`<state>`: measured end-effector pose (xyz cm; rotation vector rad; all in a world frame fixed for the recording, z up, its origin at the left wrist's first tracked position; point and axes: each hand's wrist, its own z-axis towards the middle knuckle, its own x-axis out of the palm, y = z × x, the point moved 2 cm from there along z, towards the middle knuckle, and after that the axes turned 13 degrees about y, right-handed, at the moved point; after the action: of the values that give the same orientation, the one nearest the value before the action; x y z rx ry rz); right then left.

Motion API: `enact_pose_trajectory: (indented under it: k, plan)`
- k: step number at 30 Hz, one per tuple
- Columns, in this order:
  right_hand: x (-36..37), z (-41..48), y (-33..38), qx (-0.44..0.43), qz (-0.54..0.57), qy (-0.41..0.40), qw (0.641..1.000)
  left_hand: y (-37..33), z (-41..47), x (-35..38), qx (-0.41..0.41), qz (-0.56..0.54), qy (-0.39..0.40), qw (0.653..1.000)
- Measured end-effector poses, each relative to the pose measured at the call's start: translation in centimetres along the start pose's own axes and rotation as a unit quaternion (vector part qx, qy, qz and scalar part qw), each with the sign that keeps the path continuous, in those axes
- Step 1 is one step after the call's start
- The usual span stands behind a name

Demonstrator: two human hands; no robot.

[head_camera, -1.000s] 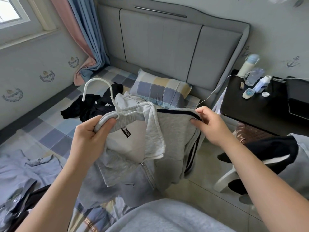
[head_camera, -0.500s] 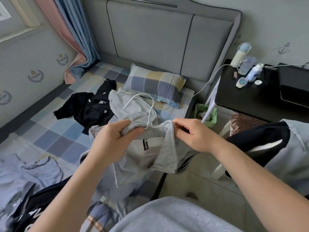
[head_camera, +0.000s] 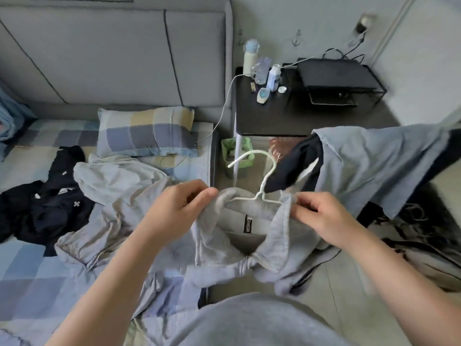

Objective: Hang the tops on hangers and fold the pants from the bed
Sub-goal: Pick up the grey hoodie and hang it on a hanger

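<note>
I hold a grey zip jacket (head_camera: 252,250) up over the bed's right edge, with a white hanger (head_camera: 262,186) inside its collar and the hook sticking up. My left hand (head_camera: 174,213) grips the jacket's left shoulder over the hanger end. My right hand (head_camera: 321,218) pinches the collar at the right shoulder. A pale grey garment (head_camera: 117,181) and a black garment (head_camera: 57,201) lie on the checked bed (head_camera: 37,270).
A checked pillow (head_camera: 147,131) lies at the headboard. A black bedside table (head_camera: 287,113) with bottles stands to the right, a green bin (head_camera: 237,153) below it. Hung blue and black clothes (head_camera: 369,168) are at the right, close to my right hand.
The view has swung right and down. The jacket and hanger moved right over the bed's edge, and my hands now hold each shoulder with the hook upright.
</note>
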<state>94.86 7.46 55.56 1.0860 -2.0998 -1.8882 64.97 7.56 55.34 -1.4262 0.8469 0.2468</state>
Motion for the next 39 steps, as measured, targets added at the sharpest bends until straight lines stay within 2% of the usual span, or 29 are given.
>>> enact_pose_trajectory:
  k: [6,13,17,21,25,29,34,39]
  plan:
    - [-6.5,-11.9,-4.9,0.079,0.073,-0.121,0.987,-7.5,7.3,8.5,0.065,0.002,0.117,0.991]
    - [-13.2,-26.9,-10.8,0.173,0.088,-0.275,0.942,-18.7,14.0,21.2,0.144,-0.015,0.254,0.956]
    - [-16.2,-34.3,-13.1,0.2,0.113,-0.356,0.906,-24.5,17.3,29.0,0.188,0.004,0.278,0.942]
    - [-18.4,-39.9,-14.1,0.22,0.158,-0.44,0.856,-29.4,19.8,35.8,0.196,0.09,0.278,0.936]
    - [-20.2,-42.7,-14.2,0.214,0.169,-0.494,0.825,-33.3,21.0,39.8,0.202,0.065,0.3,0.93]
    - [-22.2,-43.3,-14.7,0.172,0.256,-0.552,0.775,-35.7,22.2,41.9,0.195,0.038,0.362,0.911]
    - [-26.8,-41.7,-15.4,0.108,0.315,-0.635,0.697,-38.4,23.5,43.2,0.233,0.015,0.447,0.863]
    - [-33.8,-37.4,-14.1,0.045,0.298,-0.676,0.672,-42.8,27.3,42.8,0.314,0.009,0.503,0.805]
